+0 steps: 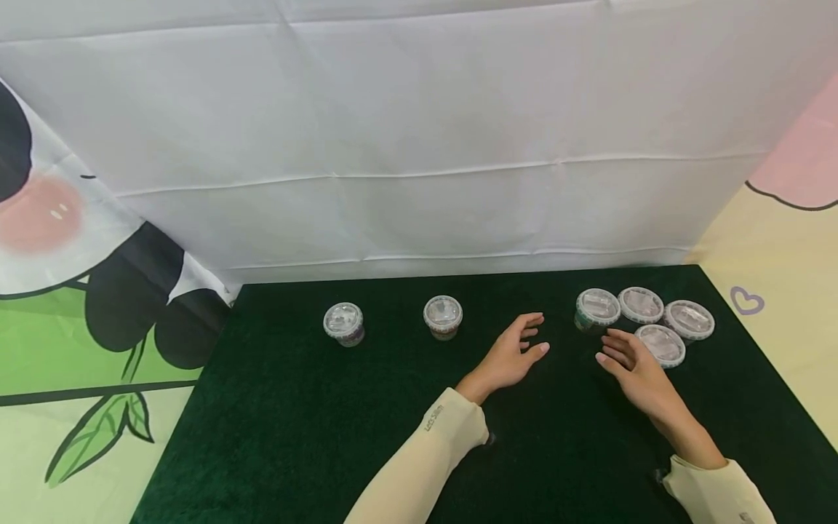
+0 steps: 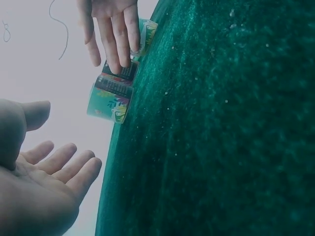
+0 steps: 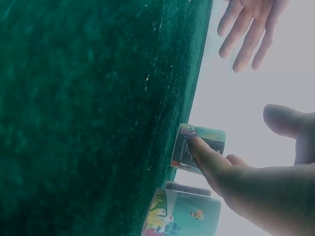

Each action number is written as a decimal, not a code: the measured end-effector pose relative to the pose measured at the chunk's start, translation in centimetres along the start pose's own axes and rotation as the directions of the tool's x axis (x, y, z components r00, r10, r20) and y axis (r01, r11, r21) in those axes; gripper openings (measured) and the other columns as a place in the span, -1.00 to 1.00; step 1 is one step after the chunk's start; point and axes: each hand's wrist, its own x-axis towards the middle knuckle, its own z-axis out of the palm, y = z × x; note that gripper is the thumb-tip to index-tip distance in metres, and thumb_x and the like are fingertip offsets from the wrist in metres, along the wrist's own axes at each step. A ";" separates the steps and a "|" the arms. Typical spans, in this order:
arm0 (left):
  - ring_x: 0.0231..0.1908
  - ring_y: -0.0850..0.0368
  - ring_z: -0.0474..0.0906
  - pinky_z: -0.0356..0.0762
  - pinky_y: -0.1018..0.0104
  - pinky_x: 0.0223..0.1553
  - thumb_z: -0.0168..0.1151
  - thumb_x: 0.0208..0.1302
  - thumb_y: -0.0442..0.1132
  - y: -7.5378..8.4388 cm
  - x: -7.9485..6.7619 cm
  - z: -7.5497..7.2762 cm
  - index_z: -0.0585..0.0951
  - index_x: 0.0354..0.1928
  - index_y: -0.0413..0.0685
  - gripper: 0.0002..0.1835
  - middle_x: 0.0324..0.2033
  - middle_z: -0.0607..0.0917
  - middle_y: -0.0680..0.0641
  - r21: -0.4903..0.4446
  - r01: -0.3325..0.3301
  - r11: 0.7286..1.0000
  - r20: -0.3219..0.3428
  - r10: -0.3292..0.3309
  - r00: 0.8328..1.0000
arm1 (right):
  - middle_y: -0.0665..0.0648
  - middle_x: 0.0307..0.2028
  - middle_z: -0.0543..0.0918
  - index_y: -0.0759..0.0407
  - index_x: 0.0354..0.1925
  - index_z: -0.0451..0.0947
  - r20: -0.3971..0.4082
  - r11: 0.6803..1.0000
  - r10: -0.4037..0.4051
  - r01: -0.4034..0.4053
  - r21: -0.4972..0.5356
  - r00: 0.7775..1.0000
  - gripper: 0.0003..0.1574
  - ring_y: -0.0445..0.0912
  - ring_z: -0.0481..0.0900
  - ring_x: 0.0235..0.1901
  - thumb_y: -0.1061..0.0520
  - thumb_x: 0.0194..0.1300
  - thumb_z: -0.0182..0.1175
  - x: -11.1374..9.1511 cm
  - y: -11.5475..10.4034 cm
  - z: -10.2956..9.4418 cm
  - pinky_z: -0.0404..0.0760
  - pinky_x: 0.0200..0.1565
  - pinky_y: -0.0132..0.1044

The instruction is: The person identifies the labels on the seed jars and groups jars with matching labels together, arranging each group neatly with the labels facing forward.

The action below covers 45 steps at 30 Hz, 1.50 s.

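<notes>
Over the right part of the table, my right hand (image 1: pixel 643 371) is held with its fingers loosely extended and nothing in its grasp. It overlaps the edge of the nearest lidded tub (image 1: pixel 663 345) in the head view. Beyond its fingertips stands another tub (image 1: pixel 597 306) with a white-rimmed clear lid. My left hand (image 1: pixel 505 358) hovers to the left, fingers spread and palm turned toward the right hand, holding nothing. Colourful printed sides show on a tub (image 2: pixel 110 98) in the left wrist view and a larger-looking tub (image 3: pixel 184 214) in the right wrist view.
Two more lidded tubs (image 1: pixel 343 321) (image 1: pixel 443 314) stand apart on the left and middle of the dark green tabletop (image 1: pixel 275 422). At the right, further tubs (image 1: pixel 641 304) (image 1: pixel 689 320) cluster close together. A white cloth wall (image 1: pixel 419 131) rises behind the table.
</notes>
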 end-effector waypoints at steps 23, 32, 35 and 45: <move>0.50 0.03 0.36 0.41 0.18 0.46 0.17 0.63 -0.10 -0.7 3.2 2.3 0.19 0.64 0.01 -0.32 0.57 0.35 -0.02 -0.011 0.045 0.999 -0.012 -0.045 0.999 | 0.69 0.53 0.03 0.53 0.60 -0.35 -0.073 0.999 0.042 -0.044 -0.030 0.996 0.02 0.53 0.19 0.48 0.15 0.65 0.09 0.7 -0.9 1.3 0.35 0.38 0.38; 0.51 0.07 0.35 0.41 0.25 0.45 0.16 0.62 -0.03 0.0 4.3 3.5 0.16 0.65 0.08 -0.30 0.58 0.34 0.00 -0.013 0.038 0.999 0.000 -0.038 0.999 | 0.71 0.54 -0.06 0.49 0.61 -0.43 -0.075 0.998 0.063 -0.063 -0.004 0.995 0.08 0.56 0.11 0.49 0.16 0.64 0.10 1.1 -1.0 1.4 0.26 0.43 0.42; 0.52 0.07 0.33 0.41 0.23 0.45 0.15 0.63 0.00 0.1 4.6 4.0 0.14 0.66 0.07 -0.29 0.59 0.33 0.02 -0.012 0.036 0.999 0.001 -0.036 0.999 | 0.70 0.55 -0.09 0.46 0.62 -0.48 -0.081 0.997 0.080 -0.081 -0.003 0.993 0.10 0.56 0.10 0.50 0.15 0.64 0.09 1.2 -1.2 1.4 0.24 0.44 0.42; 0.52 0.10 0.33 0.42 0.21 0.45 0.14 0.62 0.07 0.0 5.7 5.1 0.15 0.65 0.12 -0.28 0.60 0.31 0.06 -0.019 0.084 0.996 -0.020 -0.084 0.996 | 0.69 0.57 -0.21 0.43 0.61 -0.57 -0.090 0.994 0.105 -0.105 0.000 0.990 0.13 0.54 0.04 0.53 0.15 0.65 0.07 1.8 -1.4 1.5 0.27 0.44 0.38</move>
